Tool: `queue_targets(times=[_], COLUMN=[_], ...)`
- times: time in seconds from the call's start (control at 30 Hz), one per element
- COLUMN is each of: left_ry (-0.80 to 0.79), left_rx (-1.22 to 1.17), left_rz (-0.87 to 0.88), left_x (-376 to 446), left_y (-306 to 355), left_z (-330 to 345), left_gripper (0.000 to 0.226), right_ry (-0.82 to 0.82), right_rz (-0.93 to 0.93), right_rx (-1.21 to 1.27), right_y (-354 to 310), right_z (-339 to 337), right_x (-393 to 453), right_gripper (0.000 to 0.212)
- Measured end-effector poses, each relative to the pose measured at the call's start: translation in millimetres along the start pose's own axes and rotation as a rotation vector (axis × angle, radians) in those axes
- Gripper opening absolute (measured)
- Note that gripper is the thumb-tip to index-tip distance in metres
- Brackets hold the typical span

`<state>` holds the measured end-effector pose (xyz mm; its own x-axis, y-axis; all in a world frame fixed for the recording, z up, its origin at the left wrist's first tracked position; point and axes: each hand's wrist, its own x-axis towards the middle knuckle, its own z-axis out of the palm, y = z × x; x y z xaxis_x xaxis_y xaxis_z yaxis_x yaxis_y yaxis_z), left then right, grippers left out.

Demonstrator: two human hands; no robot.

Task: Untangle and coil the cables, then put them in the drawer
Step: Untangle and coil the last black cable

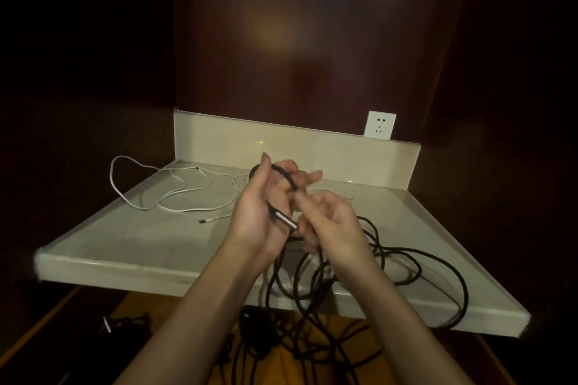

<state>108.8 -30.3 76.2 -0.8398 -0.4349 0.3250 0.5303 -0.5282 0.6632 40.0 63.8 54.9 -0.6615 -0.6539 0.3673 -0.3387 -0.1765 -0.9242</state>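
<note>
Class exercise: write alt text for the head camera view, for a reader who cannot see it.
Two bare hands hold a black cable above a pale countertop: the left hand grips its loop and silver plug, the right hand pinches the cable beside it. The rest trails in loose tangles over the front edge, and a white cable lies sprawled at back left.

countertop (pixel 156 247): glossy stone | black cable (pixel 438 262): matt braided | plug (pixel 286 220): shiny metal

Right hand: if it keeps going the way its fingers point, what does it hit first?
Probably the left hand. The right hand points up-left, its fingertips near the black braided cable looped over the left fingers. Depth is unclear from one view.
</note>
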Motion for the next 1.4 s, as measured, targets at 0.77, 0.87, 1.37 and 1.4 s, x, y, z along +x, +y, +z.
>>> queue_targets(times=[0.77, 0.87, 1.37, 1.4], left_ry=[-0.305, -0.542, -0.435, -0.386], left_rx=[1.346, 1.126, 0.592, 0.489], left_rz=[0.439, 0.078, -0.4, -0.403], left_x=[0.0, -10.9, -3.3, -0.5], left_y=[7.7, 13.2, 1.0, -1.2], left_z=[-16.3, -2.2, -1.0, -1.7], left_gripper=[0.087, 0.053, 0.033, 0.036], right_ry=[-0.414, -0.398, -0.325, -0.256], right_rz=[-0.588, -0.691, 0.01, 0.006], right_rx=[-1.098, -1.076, -0.276, -0.276], right_y=[-53.1, -72.4, -58.3, -55.2], right_z=[-29.6, -46.4, -68.1, -65.5], right_x=[-32.2, -22.7, 9.0, 10.3], right_gripper=[0.016, 0.008, 0.024, 0.023])
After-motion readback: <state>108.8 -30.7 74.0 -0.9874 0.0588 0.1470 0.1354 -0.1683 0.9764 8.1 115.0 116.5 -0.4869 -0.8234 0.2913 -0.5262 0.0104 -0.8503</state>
